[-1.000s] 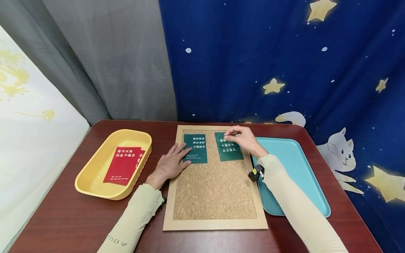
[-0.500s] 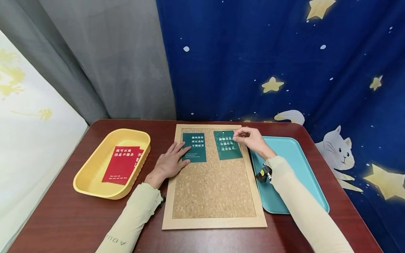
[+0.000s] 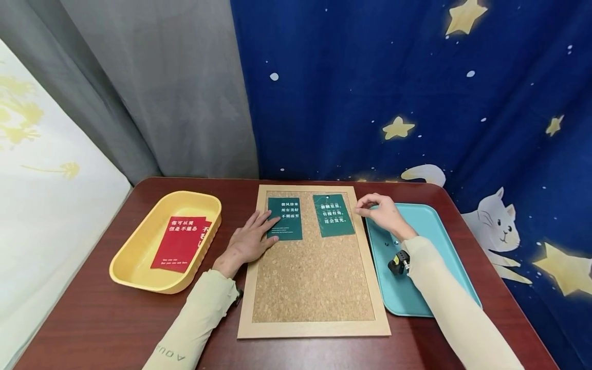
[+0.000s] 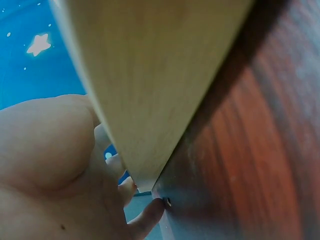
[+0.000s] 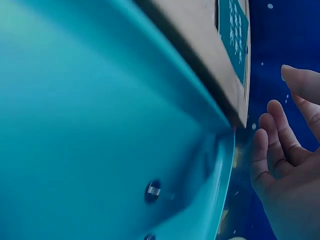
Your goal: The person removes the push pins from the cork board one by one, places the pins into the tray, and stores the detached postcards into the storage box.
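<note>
A cork board (image 3: 314, 277) with a pale wooden frame lies on the table. Two green cards with white writing rest on its upper part: a left card (image 3: 288, 226) and a slightly tilted right card (image 3: 334, 221). A small shiny pin (image 3: 327, 197) shows at the right card's top. My left hand (image 3: 247, 240) lies spread over the frame's left side, fingertips on the left card; the left wrist view has this hand (image 4: 55, 165) against the frame's side. My right hand (image 3: 381, 213) hovers at the tray's near-board corner, fingers loosely bent; nothing shows between them in the right wrist view.
Right of the board, a blue tray (image 3: 430, 277) holds small shiny pins (image 3: 396, 242). At the left stands a yellow basket (image 3: 134, 257) with red cards (image 3: 178, 244) inside. Curtains (image 3: 324, 103) hang behind the table.
My right hand has moved right, from the top of the right card to over the tray's edge, uncovering the card and its pin. My left hand has stayed in place.
</note>
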A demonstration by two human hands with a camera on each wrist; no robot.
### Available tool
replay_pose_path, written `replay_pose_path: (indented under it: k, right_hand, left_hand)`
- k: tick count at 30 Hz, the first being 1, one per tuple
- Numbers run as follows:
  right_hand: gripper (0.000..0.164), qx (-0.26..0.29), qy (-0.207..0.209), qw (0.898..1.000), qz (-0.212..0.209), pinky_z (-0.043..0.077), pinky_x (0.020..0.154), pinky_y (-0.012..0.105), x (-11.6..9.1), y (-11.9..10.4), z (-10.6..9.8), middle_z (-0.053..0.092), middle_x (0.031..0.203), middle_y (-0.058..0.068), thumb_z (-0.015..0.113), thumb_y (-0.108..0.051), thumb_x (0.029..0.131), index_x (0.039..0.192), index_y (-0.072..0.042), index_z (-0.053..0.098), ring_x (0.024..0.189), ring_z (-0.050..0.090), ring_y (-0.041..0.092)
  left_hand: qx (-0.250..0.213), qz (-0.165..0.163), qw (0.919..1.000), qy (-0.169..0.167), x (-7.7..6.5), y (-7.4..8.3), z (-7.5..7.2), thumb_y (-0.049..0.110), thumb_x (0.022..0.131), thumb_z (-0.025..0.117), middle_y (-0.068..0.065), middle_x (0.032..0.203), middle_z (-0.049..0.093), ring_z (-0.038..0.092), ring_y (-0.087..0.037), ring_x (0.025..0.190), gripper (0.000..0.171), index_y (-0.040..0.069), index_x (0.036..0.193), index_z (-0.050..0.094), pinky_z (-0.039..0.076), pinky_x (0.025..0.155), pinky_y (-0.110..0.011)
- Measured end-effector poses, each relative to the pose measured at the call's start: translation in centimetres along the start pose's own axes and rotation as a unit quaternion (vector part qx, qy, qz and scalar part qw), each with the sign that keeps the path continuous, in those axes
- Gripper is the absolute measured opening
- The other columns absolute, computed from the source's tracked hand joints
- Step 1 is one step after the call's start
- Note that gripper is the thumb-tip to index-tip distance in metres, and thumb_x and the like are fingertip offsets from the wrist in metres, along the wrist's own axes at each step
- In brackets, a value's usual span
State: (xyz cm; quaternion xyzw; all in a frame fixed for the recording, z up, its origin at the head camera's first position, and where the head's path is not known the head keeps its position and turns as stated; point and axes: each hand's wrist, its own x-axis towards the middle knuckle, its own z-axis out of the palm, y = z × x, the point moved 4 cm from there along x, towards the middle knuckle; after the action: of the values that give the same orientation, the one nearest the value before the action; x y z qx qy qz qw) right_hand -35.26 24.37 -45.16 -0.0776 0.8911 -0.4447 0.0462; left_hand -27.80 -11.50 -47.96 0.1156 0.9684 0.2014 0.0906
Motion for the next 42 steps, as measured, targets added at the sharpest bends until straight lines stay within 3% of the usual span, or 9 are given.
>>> replay_pose_path:
  k: [10, 30, 42]
  right_hand:
    - [0.015, -0.014, 0.003, 1.0, 0.004, 0.048, 0.092, 0.042, -0.8, 2.0, -1.4, 0.065, 0.122, 0.013, 0.07, -0.018, 0.1, 0.11, -0.007, 0.073, 0.105, 0.059, 0.028]
    - [0.017, -0.06, 0.016, 0.998, 0.018, 0.045, 0.082, 0.036, -2.1, 4.8, -3.5, 0.068, 0.106, 0.012, 0.071, -0.019, 0.099, 0.111, -0.007, 0.073, 0.092, 0.057, 0.024]
    - [0.014, -0.065, 0.024, 0.997, 0.029, 0.045, 0.077, 0.033, -2.7, 6.0, -3.7, 0.072, 0.103, 0.014, 0.071, -0.017, 0.099, 0.109, -0.007, 0.074, 0.085, 0.059, 0.022]
  left_hand:
    - [0.007, -0.002, 1.0, 0.001, -0.2, 0.0, -0.2, 0.041, 0.107, 0.055, -0.005, 0.176, 0.02, 0.009, -0.036, 0.165, 0.06, 0.025, 0.163, 0.037, 0.027, 0.122, -0.07]
    - [0.005, 0.002, 1.0, 0.006, 0.1, 0.2, -0.1, 0.04, 0.108, 0.054, -0.006, 0.176, 0.021, 0.01, -0.036, 0.165, 0.06, 0.025, 0.163, 0.038, 0.027, 0.121, -0.072]
    - [0.005, -0.001, 1.0, 0.0, -0.1, 0.2, -0.1, 0.04, 0.108, 0.055, -0.006, 0.176, 0.021, 0.01, -0.036, 0.165, 0.059, 0.024, 0.163, 0.038, 0.028, 0.121, -0.071]
